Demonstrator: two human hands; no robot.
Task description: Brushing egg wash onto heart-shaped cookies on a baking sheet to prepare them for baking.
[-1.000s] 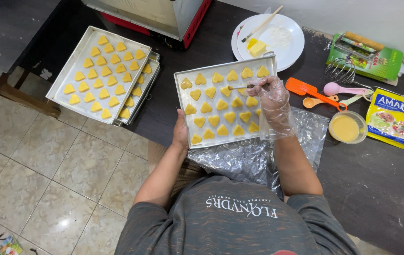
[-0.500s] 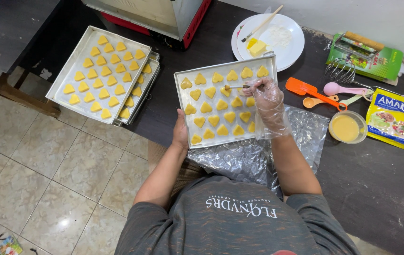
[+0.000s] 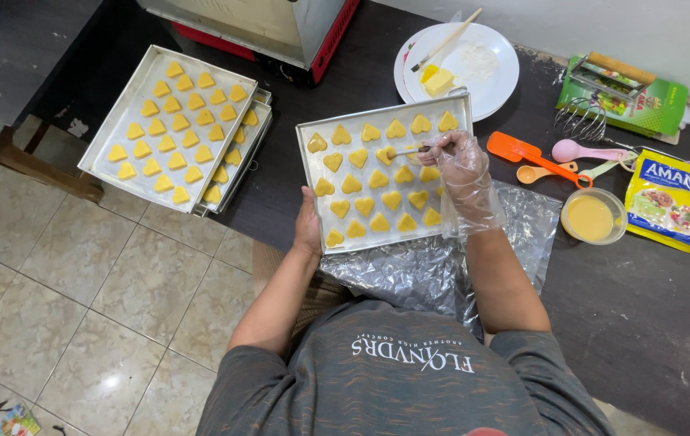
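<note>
While gripped, tray (image 3: pixel 306 173) of heart cookies (image 3: pixel 371 179).

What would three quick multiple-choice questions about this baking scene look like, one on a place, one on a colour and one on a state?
1. Where is the small bowl of yellow liquid?
A. On the floor
B. On the dark table, right of the tray in hand
C. On the white plate

2. What colour is the spatula?
A. Orange
B. Green
C. Black

3. What covers the right hand?
A. Nothing
B. An oven mitt
C. A clear plastic glove

Answers: 1 B, it stands beside the foil, right of the tray of heart-shaped cookies. 2 A, its blade and handle are orange. 3 C, thin see-through plastic wraps the hand, which holds a thin brush over a cookie.
</note>
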